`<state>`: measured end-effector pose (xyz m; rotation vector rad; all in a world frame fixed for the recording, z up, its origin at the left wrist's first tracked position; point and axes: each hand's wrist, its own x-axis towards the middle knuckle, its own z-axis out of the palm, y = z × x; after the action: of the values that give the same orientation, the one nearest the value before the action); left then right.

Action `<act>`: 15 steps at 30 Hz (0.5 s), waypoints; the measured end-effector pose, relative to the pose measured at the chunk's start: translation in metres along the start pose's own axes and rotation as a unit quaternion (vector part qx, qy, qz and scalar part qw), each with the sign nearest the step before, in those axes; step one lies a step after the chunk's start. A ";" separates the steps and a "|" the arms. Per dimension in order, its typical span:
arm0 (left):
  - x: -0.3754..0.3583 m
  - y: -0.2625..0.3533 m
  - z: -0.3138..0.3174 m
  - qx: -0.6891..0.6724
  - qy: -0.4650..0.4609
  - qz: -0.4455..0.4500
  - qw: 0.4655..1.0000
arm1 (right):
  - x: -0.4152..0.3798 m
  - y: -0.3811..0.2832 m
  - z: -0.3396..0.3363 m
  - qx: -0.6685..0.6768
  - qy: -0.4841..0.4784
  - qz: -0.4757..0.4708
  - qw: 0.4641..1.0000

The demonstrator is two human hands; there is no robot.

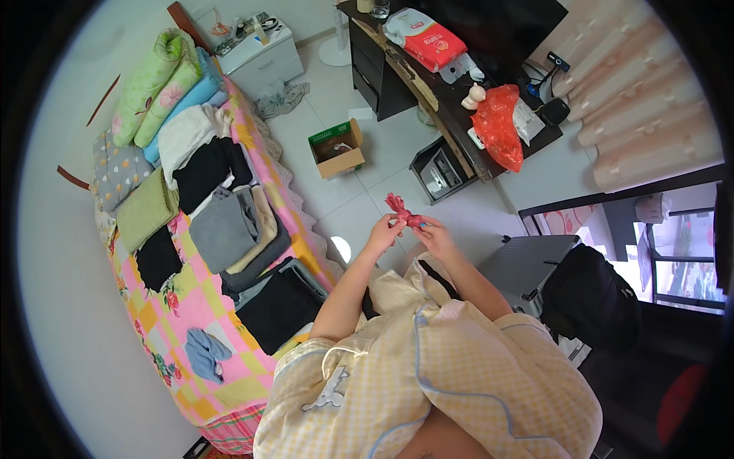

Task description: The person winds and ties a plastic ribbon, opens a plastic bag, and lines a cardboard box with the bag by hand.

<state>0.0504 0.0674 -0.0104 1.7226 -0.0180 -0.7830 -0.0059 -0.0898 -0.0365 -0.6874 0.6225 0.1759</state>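
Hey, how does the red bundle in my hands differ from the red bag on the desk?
The bundle is small and tightly bunched; the bag is larger and loosely spread. Left hand and right hand hold the bundle; the bag lies on the desk. Both are reddish and crinkled.

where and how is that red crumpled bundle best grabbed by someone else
Probably by the red crumpled bundle's ruffled end, pinched lightly from the far side: that end sticks out free, pointing away from the wearer, while the left grip and right grip hold the nearer part.
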 end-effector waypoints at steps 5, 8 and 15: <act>0.041 -0.010 0.010 -0.065 -0.081 0.006 0.995 | 0.019 -0.010 -0.020 0.047 0.139 -0.041 0.988; 0.069 -0.012 0.017 -0.049 -0.082 0.036 0.995 | 0.032 -0.023 -0.023 0.040 0.166 -0.053 0.984; 0.127 0.038 0.024 0.002 -0.089 0.028 0.996 | 0.068 -0.077 -0.027 0.043 0.236 -0.056 0.969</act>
<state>0.1514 -0.0167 -0.0414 1.6442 -0.1889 -0.8922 0.0633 -0.1693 -0.0514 -0.6814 1.0384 -0.1266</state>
